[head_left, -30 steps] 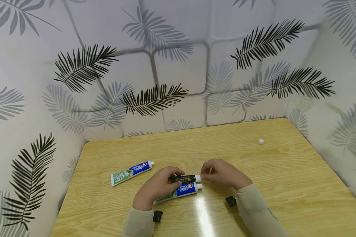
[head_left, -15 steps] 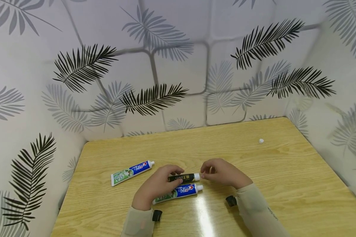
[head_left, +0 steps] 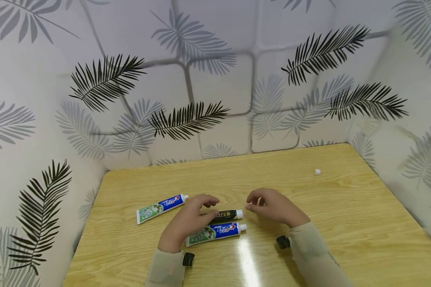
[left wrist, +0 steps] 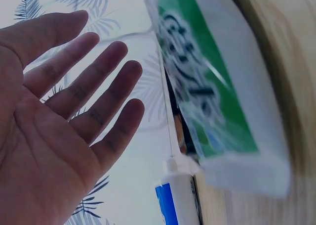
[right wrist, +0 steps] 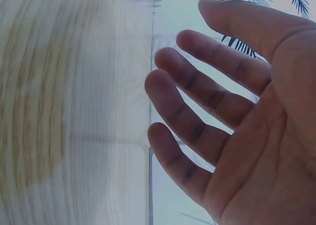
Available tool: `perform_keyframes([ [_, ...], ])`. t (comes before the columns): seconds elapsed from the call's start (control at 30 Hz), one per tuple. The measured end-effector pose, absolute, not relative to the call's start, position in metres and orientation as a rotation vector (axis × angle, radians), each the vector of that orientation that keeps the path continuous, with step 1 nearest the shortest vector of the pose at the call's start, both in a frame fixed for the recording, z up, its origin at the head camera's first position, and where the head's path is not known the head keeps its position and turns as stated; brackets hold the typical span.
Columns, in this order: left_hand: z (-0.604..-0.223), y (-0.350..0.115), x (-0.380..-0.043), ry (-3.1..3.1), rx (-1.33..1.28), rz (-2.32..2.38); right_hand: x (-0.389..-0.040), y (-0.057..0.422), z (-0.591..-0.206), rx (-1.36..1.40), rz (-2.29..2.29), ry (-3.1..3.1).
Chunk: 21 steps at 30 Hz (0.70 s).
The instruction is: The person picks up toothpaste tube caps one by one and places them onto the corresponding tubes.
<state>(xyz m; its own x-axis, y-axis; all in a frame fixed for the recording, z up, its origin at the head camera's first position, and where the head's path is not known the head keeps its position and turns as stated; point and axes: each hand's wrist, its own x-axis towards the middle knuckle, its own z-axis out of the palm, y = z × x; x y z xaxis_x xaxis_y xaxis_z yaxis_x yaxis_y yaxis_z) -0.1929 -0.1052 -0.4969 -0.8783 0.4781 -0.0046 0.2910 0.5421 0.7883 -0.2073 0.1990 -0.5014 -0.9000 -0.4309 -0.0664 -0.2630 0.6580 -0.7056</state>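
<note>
My left hand point(head_left: 188, 221) hovers over a black tube point(head_left: 227, 215) with a white cap, its fingers loose and apart from one another. Palm and spread fingers are bare in the left wrist view. Just in front of the black tube lies a blue-and-green toothpaste tube point(head_left: 220, 231), nozzle to the right; its green end point(left wrist: 222, 86) looms large in the left wrist view. Right of the black tube's cap, my right hand point(head_left: 274, 207) is held with relaxed, slightly bent fingers. The right wrist view shows that palm point(right wrist: 261, 151) holding nothing.
A second blue-and-green toothpaste tube point(head_left: 161, 208) lies at the left of the wooden table point(head_left: 273, 171). A small white cap point(head_left: 317, 172) sits toward the back right. Leaf-patterned panels point(head_left: 219, 87) rise behind the table and at both sides.
My left hand has set the black tube down behind the toothpaste tube, loosened its fingers and risen off it. My right hand has shifted slightly up and to the right.
</note>
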Motion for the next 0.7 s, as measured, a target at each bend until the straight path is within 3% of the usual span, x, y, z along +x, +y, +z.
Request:
perform_keyframes([
  [0.7, -0.498, -0.161, -0.188, 2.753, 0.511, 1.182, -0.212, 0.261, -0.500, -0.379, -1.131, 2.852],
])
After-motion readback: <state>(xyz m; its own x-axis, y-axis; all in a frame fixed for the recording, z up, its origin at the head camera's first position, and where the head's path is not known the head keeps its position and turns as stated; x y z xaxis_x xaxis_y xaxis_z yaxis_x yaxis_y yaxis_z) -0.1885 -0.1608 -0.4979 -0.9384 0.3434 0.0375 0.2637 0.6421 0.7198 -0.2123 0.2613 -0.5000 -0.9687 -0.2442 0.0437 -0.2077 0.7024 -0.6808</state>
